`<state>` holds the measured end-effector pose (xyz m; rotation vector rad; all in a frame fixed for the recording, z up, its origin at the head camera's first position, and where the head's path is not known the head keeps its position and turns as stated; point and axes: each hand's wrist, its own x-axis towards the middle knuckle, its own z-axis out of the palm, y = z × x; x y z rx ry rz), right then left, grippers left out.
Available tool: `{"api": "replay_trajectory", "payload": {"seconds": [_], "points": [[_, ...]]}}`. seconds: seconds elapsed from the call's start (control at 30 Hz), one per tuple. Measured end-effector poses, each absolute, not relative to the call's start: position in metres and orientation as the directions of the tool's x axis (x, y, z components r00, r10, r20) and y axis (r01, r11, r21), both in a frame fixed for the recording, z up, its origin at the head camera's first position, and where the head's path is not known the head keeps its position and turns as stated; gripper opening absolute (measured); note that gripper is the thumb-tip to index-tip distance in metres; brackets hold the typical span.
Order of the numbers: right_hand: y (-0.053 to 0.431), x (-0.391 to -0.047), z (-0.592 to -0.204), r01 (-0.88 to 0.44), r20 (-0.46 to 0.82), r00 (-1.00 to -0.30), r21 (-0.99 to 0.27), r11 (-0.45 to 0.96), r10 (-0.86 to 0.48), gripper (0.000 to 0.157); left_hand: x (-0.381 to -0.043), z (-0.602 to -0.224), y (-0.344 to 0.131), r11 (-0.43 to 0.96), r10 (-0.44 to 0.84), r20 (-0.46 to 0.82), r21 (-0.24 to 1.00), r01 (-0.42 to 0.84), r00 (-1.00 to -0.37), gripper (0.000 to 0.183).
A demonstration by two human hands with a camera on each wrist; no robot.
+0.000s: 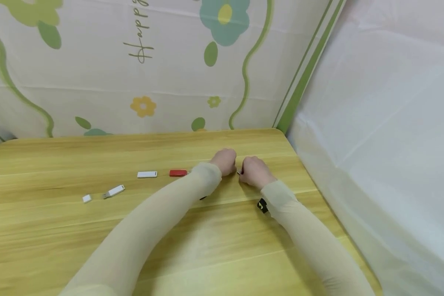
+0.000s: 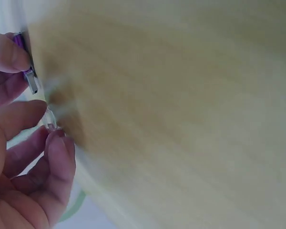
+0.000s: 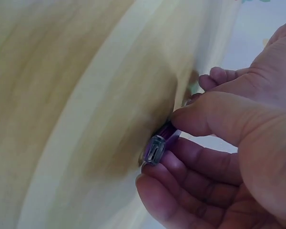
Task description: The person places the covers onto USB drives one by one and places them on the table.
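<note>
Over the back right of the wooden table (image 1: 192, 255), my two hands are close together. My right hand (image 1: 256, 170) grips a purple USB stick (image 3: 170, 132) between thumb and fingers. Its bare metal plug (image 2: 32, 82) points at my left hand (image 1: 225, 161), as the left wrist view shows. A small clear cap (image 2: 49, 118) is pinched between my left thumb and fingertips, a short gap away from the plug. Part of the cap is hidden by the fingers.
Left of my hands lie a red USB stick (image 1: 178, 173), a white USB stick (image 1: 147, 174), another white one (image 1: 115, 191) with its plug bare, and a white cap (image 1: 86, 198). A black-and-yellow item (image 1: 262, 205) sits beside my right sleeve. A patterned cloth (image 1: 174, 70) hangs behind the table.
</note>
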<state>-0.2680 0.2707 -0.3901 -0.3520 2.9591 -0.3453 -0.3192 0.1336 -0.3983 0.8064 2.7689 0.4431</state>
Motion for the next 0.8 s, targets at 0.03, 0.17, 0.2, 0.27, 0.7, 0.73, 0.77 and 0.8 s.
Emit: {"api": "replay_trajectory", "payload": {"seconds": [0.03, 0.17, 0.2, 0.27, 0.7, 0.73, 0.77, 0.8], "points": [[0.27, -0.267, -0.39, -0.215, -0.113, -0.962, -0.244, 0.946, -0.248, 0.017, -0.318, -0.398, 0.133, 0.796, 0.564, -0.128, 0.347, 0.496, -0.816, 0.005], [0.268, -0.262, -0.389, -0.224, -0.101, -0.962, -0.246, 0.943, -0.255, 0.017, -0.313, -0.398, 0.129, 0.77, 0.606, -0.139, 0.35, 0.533, -0.783, 0.005], [0.267, -0.26, -0.388, -0.226, -0.096, -0.962, -0.251, 0.941, -0.257, 0.018, -0.312, -0.398, 0.127, 0.764, 0.615, -0.139, 0.35, 0.543, -0.776, 0.005], [0.267, -0.256, -0.386, -0.229, -0.086, -0.962, -0.264, 0.937, -0.259, 0.022, -0.309, -0.399, 0.121, 0.75, 0.635, -0.135, 0.345, 0.565, -0.76, 0.007], [0.263, -0.216, -0.367, -0.342, 0.117, -0.94, -0.326, 0.881, -0.322, 0.005, -0.244, -0.342, 0.043, 0.59, 0.761, 0.065, 0.343, 0.731, -0.645, 0.014], [0.262, -0.212, -0.364, -0.354, 0.128, -0.935, -0.332, 0.874, -0.33, 0.005, -0.237, -0.34, 0.034, 0.576, 0.767, 0.081, 0.348, 0.739, -0.636, 0.011], [0.26, -0.207, -0.361, -0.372, 0.145, -0.928, -0.333, 0.867, -0.342, 0.005, -0.231, -0.337, 0.026, 0.568, 0.77, 0.096, 0.348, 0.746, -0.631, 0.009], [0.258, -0.203, -0.359, -0.393, 0.169, -0.919, -0.335, 0.856, -0.356, 0.005, -0.225, -0.336, 0.018, 0.559, 0.772, 0.118, 0.34, 0.756, -0.624, 0.01]]}}
